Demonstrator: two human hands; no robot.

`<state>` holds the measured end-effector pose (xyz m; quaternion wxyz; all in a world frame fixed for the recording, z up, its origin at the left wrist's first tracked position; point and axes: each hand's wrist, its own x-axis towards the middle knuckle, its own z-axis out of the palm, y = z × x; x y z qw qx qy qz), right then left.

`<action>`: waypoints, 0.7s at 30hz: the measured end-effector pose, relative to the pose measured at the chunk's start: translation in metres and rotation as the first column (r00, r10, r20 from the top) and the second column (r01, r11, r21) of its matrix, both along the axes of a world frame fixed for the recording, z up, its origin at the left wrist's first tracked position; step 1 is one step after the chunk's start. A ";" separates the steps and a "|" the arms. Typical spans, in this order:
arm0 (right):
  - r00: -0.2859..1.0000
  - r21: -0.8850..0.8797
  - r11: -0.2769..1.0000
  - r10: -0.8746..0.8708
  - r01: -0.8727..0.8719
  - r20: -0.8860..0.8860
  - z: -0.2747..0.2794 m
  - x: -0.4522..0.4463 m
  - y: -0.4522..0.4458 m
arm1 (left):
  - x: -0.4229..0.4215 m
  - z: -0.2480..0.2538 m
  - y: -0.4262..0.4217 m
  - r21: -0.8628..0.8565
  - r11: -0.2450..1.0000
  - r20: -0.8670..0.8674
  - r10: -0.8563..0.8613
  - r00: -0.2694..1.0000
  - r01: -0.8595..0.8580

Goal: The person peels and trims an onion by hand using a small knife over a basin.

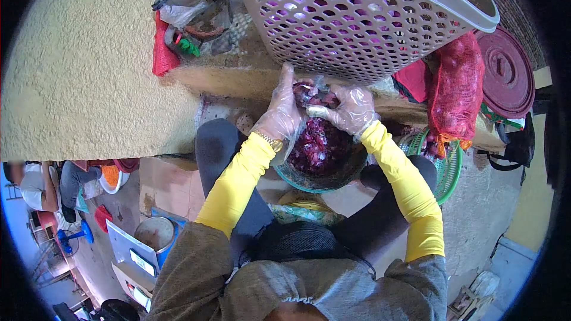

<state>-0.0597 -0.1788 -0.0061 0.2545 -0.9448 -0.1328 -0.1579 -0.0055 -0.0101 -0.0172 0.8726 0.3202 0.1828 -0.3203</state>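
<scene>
Both hands wear clear plastic gloves. My left hand (281,110) is at the left of a clump of purple onion pieces (315,94), its fingers pointing up along the clump. My right hand (351,109) curls around the clump's right side, with the thumb reaching across beneath it. The two hands hold the clump between them. Just below them, a dark round basin (321,183) with a teal rim holds a heap of purple onion pieces and skins (318,145). It stands between my knees.
A large perforated crate (363,30) with purple contents tilts on the ledge ahead. To the right are a red mesh sack (457,89), a maroon lid (505,71) and a green basket (450,169). Another person (38,185) sits far left, near a bowl of orange food (111,177).
</scene>
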 end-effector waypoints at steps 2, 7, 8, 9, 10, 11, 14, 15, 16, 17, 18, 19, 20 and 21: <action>1.000 -0.008 1.000 0.002 -0.002 -0.027 0.001 0.000 0.000 | 0.001 -0.003 0.000 0.036 0.999 0.002 0.018 1.000 -0.018; 0.987 -0.132 0.991 0.000 -0.021 -0.158 0.008 -0.003 0.002 | 0.001 -0.001 0.004 0.005 1.000 -0.015 -0.021 1.000 0.021; 0.987 -0.132 0.991 0.000 -0.021 -0.158 0.012 -0.003 0.002 | 0.000 0.003 0.005 0.024 0.999 -0.027 -0.031 0.999 0.031; 0.967 -0.175 0.977 0.079 -0.124 -0.243 0.018 -0.003 0.001 | -0.001 0.007 0.005 0.043 0.998 -0.039 -0.040 0.998 0.041; 0.932 -0.208 0.951 0.152 -0.228 -0.328 0.025 -0.002 0.001 | 0.000 0.003 0.004 0.043 0.998 -0.038 -0.039 0.998 0.041; 0.908 -0.160 0.948 0.202 -0.275 -0.366 0.031 -0.005 0.003 | 0.003 -0.003 0.002 0.031 0.999 -0.020 0.025 0.999 -0.024; 0.854 -0.240 0.864 0.327 -0.444 -0.405 0.034 -0.008 0.007 | 0.005 -0.002 0.003 0.026 0.993 -0.049 0.115 0.992 -0.114; 0.854 -0.239 0.864 0.326 -0.443 -0.404 0.030 -0.008 0.006 | 0.004 0.003 0.003 0.018 0.990 -0.068 0.142 0.988 -0.141; 0.841 -0.255 0.858 0.304 -0.446 -0.448 0.023 -0.008 0.006 | 0.004 0.006 0.003 0.012 0.986 -0.087 0.167 0.982 -0.167; 0.826 -0.272 0.851 0.280 -0.450 -0.490 0.018 -0.008 0.005 | 0.004 0.005 0.003 0.012 0.986 -0.087 0.166 0.982 -0.166; 0.826 -0.273 0.851 0.280 -0.450 -0.490 0.017 -0.009 0.003 | 0.005 0.004 0.004 0.003 0.989 -0.099 0.148 0.984 -0.149; 0.870 -0.250 0.883 0.275 -0.397 -0.409 0.016 -0.010 0.002 | 0.005 0.003 0.005 -0.006 0.991 -0.110 0.131 0.985 -0.132; 0.908 -0.221 0.913 0.264 -0.344 -0.325 0.015 -0.011 0.002 | 0.006 0.002 0.006 -0.014 0.993 -0.122 0.114 0.986 -0.116; 0.927 -0.248 0.921 0.220 -0.299 -0.304 0.016 -0.011 0.002 | 0.006 -0.001 0.006 -0.014 0.993 -0.122 0.114 0.986 -0.117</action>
